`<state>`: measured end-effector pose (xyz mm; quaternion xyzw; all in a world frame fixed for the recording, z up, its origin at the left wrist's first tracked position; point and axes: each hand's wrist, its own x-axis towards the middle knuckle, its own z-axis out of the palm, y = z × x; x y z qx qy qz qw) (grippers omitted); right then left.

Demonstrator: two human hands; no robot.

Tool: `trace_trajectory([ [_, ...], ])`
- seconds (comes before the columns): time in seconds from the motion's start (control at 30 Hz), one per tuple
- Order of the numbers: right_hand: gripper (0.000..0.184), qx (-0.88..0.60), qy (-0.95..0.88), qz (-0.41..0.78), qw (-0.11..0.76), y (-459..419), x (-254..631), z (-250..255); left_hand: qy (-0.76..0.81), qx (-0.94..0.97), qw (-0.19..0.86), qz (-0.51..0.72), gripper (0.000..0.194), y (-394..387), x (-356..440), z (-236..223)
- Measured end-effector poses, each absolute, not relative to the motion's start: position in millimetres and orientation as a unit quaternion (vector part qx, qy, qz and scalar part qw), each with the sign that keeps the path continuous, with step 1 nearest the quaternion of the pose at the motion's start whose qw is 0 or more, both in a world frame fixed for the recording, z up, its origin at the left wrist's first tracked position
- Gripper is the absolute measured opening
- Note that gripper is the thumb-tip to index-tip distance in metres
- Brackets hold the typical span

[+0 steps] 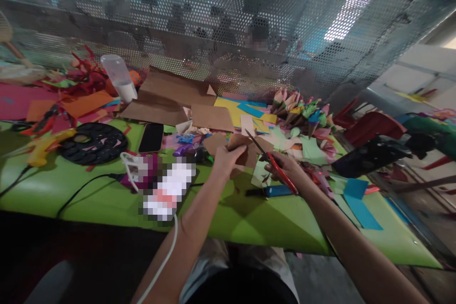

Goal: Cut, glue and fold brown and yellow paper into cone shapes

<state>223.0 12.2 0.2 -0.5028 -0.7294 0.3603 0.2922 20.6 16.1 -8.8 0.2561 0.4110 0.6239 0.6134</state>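
Observation:
My left hand [225,157] is closed on a piece of brown paper [245,148], held just above the green table [107,194]. My right hand [285,169] grips red-handled scissors [271,161], whose blades point up and left and meet the brown paper's edge. Both hands work close together near the table's middle. A blue pen-like tool [272,191] lies on the table just below my right hand.
A black phone [151,137], a round black palette [93,142], a clear plastic bottle [119,77], brown card sheets [171,97] and scattered coloured paper [245,113] cover the table. Folded paper cones [302,111] lie at the right. A perforated metal screen [228,23] stands behind.

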Motion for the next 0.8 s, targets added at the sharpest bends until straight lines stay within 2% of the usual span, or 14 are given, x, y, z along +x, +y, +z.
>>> trace_trajectory([
  [0.13,0.051,-0.519,-0.733,0.329,0.291,25.7,225.5,0.1,0.412,0.253,0.608,0.630,0.036,17.7,19.7,-10.0],
  [0.23,0.044,-0.532,-0.757,0.240,0.294,47.0,224.5,6.8,0.424,0.235,0.582,0.653,0.033,20.0,17.3,-8.6],
  [0.37,0.034,-0.544,-0.806,0.098,0.212,86.1,212.1,19.8,0.427,0.203,0.541,0.695,0.029,22.2,12.2,-3.2],
  [0.43,0.032,-0.544,-0.816,0.067,0.184,104.1,200.1,24.1,0.424,0.192,0.530,0.709,0.027,22.6,10.2,-0.7],
  [0.67,0.038,-0.530,-0.840,0.045,0.104,135.0,158.2,17.9,0.416,0.181,0.518,0.725,0.026,22.5,8.4,4.7],
  [0.8,0.056,-0.523,-0.848,0.036,0.075,135.1,155.7,16.3,0.413,0.184,0.520,0.725,0.027,22.3,8.7,7.8],
])
